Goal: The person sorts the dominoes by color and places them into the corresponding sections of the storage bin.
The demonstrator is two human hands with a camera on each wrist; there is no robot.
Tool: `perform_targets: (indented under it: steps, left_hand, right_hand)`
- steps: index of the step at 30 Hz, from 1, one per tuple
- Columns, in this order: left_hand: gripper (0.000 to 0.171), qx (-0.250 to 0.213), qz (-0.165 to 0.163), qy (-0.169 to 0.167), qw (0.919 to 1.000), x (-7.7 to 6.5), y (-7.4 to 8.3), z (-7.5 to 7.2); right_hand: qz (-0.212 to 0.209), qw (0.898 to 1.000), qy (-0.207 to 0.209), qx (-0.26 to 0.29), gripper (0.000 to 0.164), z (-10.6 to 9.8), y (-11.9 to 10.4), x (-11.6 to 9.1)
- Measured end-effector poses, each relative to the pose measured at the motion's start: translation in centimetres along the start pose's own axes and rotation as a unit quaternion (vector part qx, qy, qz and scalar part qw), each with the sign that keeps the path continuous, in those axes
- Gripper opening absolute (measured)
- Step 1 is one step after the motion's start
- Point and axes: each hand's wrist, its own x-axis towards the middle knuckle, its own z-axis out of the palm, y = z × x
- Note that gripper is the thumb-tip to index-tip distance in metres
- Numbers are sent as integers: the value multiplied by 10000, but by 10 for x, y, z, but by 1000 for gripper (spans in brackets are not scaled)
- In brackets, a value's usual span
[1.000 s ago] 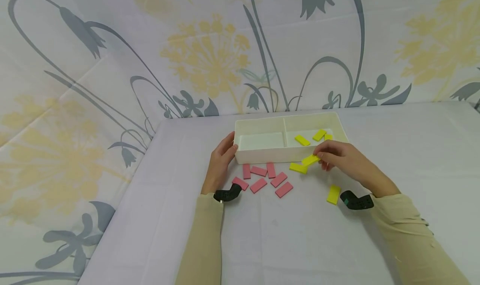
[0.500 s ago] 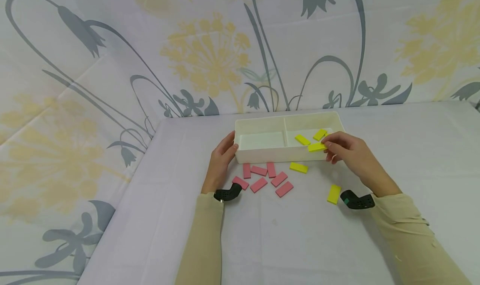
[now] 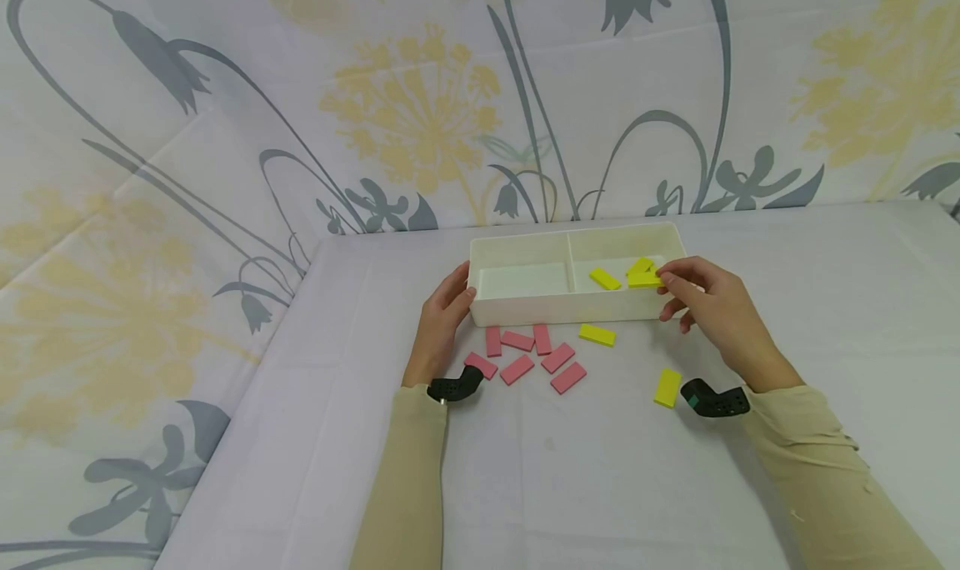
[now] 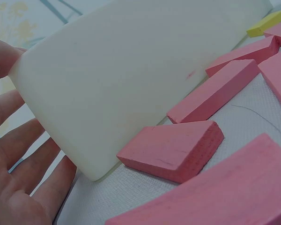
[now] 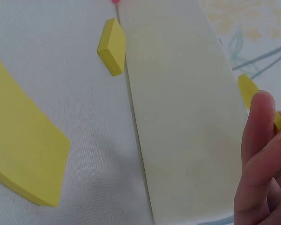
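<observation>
My left hand (image 3: 437, 328) rests against the left end of a white two-compartment box (image 3: 540, 310). Its fingers (image 4: 35, 161) lie fairly straight along the end wall, the thumb touching the front corner. Above the right compartment, my right hand (image 3: 712, 316) pinches a yellow block (image 3: 645, 279) between thumb and fingers; the right wrist view shows this block (image 5: 247, 89) just beyond the box's rim. Loose yellow blocks (image 3: 604, 279) lie inside that compartment, one partly hidden by the held block. Nothing lies in the visible part of the left compartment.
Several pink blocks (image 3: 517, 370) lie scattered in front of the box's left half. One yellow block (image 3: 597, 335) is close to the front wall, another yellow block (image 3: 667, 388) nearer the right wrist. A flower-patterned cloth (image 3: 420, 112) hangs behind the white-covered table (image 3: 555, 487).
My right hand has carried the yellow block up and rightward from in front of the box to above its right compartment. The left hand stays at the box's left end.
</observation>
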Motion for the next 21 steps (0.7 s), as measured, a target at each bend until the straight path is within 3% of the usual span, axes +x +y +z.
perform_targets:
  steps: [2,9,14,21]
  left_hand:
    - [49,44,15,42,10000,1,-3,-1]
    - [50,45,49,38,10000,1,-4,-1]
    - [47,81,33,57,9999,2,-3,-1]
    - [46,37,12,71,10000,1,-2,0]
  right_hand:
    - [18,10000,67,-6,48,0,6,3]
    - [-119,9986,441,269,53,1,59,30]
    - [-29,9990,372,249,53,-1,39,20]
    - [169,9996,52,-217,48,2,4,1]
